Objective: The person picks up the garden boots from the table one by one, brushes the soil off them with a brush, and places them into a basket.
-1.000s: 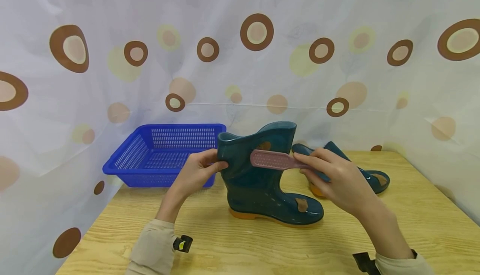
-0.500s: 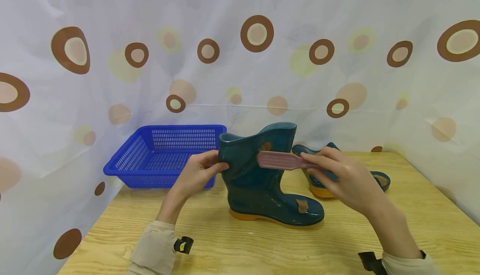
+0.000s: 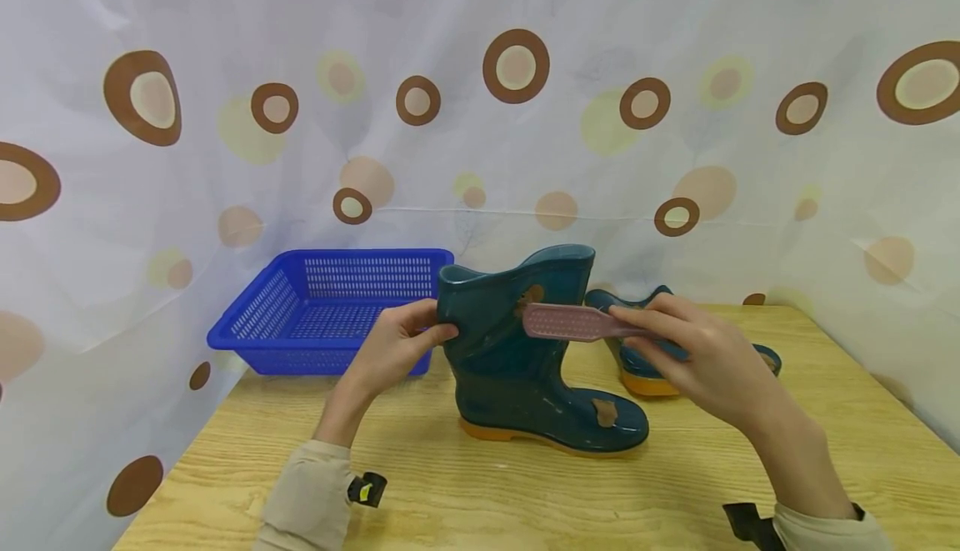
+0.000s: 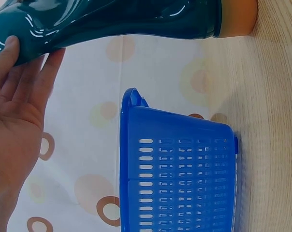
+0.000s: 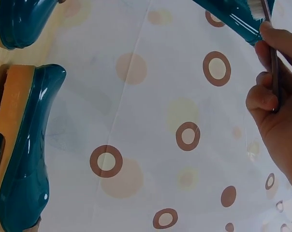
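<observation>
A dark teal rubber boot [image 3: 510,376] with an orange sole stands upright on the table, toe to the right. Brown patches mark its shaft and its toe. My left hand [image 3: 397,347] grips the back of the shaft near the top, thumb on the near side. In the right wrist view, my right hand [image 5: 281,92] holds a pink brush by its handle, with white bristles [image 5: 256,8] facing the boot. The brush head [image 3: 562,323] lies across the shaft in the head view, just below the upper brown patch [image 3: 531,297].
Behind my right hand is a second teal boot [image 3: 637,368], partly hidden, with a brown patch on its toe. A blue perforated basket [image 3: 322,359] stands at the back left of the wooden table [image 3: 420,484]. A patterned sheet [image 3: 450,151] hangs behind.
My right hand and the brush have moved to the right across the shaft, uncovering more of the upper brown patch. The left hand and the boot have stayed in place.
</observation>
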The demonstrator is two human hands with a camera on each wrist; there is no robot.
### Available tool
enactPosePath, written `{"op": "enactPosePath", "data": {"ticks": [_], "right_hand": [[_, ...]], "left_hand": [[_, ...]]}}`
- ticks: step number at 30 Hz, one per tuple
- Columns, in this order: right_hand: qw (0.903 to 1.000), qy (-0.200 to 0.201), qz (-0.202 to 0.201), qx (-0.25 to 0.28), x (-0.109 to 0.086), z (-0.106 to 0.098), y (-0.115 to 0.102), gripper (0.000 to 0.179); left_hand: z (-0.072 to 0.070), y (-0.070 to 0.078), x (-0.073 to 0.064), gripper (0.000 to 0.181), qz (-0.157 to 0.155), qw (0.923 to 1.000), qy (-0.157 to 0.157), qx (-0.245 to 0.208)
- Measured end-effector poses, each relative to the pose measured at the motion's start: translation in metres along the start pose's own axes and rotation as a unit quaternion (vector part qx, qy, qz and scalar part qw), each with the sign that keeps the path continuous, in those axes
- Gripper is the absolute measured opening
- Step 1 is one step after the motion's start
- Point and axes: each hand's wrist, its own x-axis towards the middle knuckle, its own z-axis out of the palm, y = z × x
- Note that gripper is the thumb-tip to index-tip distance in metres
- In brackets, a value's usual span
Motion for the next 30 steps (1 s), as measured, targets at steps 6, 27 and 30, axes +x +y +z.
{"op": "enactPosePath", "data": {"ticks": [6, 27, 30], "right_hand": [[0.9959, 0.005, -0.022, 0.088, 0.002, 0.001, -0.002, 0.035], [0.9966, 0.041, -0.019, -0.069, 0.006, 0.016, -0.008, 0.049], [0.9962, 0.035, -0.012, -0.080, 0.004, 0.013, -0.007, 0.052]], "left_hand": [[-0.002, 0.000, 0.000, 0.021, 0.002, 1.0000, -0.001, -0.003], [-0.002, 0.002, 0.000, 0.021, 0.010, 0.9999, -0.008, -0.005], [-0.001, 0.001, 0.000, 0.021, 0.010, 0.9999, -0.009, -0.006]]}}
